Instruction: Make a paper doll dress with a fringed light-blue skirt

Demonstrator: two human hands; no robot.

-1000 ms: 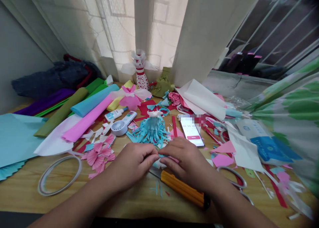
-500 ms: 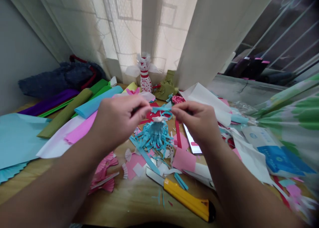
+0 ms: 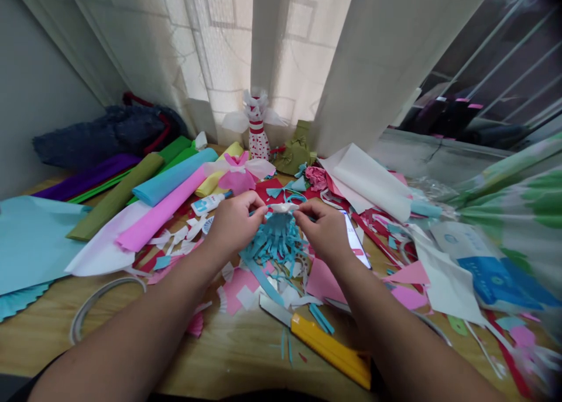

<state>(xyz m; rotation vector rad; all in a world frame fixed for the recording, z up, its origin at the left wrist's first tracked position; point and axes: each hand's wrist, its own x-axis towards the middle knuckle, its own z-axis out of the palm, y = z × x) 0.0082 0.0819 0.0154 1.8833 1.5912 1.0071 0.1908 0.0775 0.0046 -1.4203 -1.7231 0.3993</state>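
Above the shaggy blue fringe (image 3: 276, 241), a thin paper strip (image 3: 267, 210) was pinched by fingers (image 3: 260, 212) of the left hand (image 3: 236, 223) and right hand (image 3: 324, 229).

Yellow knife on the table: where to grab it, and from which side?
I'd take the yellow knife around mid-handle, with the right hand from the person's near side, above the table. It lies flat; the bare blade points away to the left among paper scraps, while the long handle slants back toward the right forearm, with bare wood beside its near edge.
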